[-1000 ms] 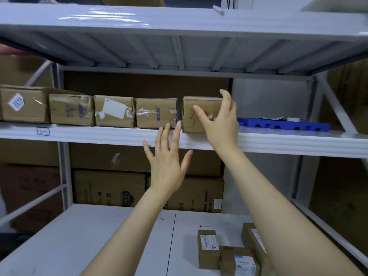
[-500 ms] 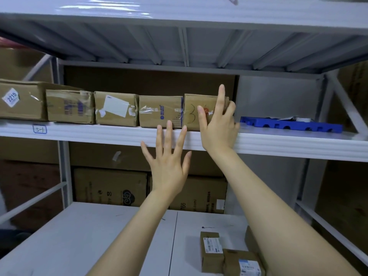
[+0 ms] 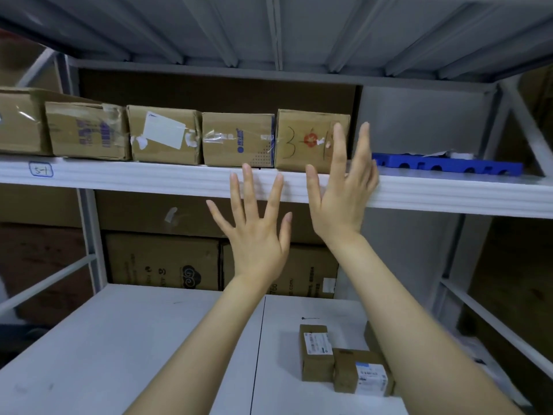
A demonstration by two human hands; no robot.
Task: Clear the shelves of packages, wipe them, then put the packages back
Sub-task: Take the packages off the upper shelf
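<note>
Sitting edge to edge along the middle shelf (image 3: 149, 178), five cardboard boxes (image 3: 167, 136) form a row. The end box (image 3: 299, 139), marked with a 3, closes the row's right end. The right hand (image 3: 341, 199) is raised before that box's right edge, fingers (image 3: 339, 139) straight, spread, holding nothing; whether they touch it cannot be told. The left hand (image 3: 257, 235), also splayed and empty, hovers at the shelf lip. Both seem poised to take or square up the end box. A blue tray (image 3: 449, 167) lies near it on the right. Small boxes (image 3: 317, 351) rest on the lower shelf (image 3: 119, 339).

Dim, soft focus, wide-angle bending at edges
</note>
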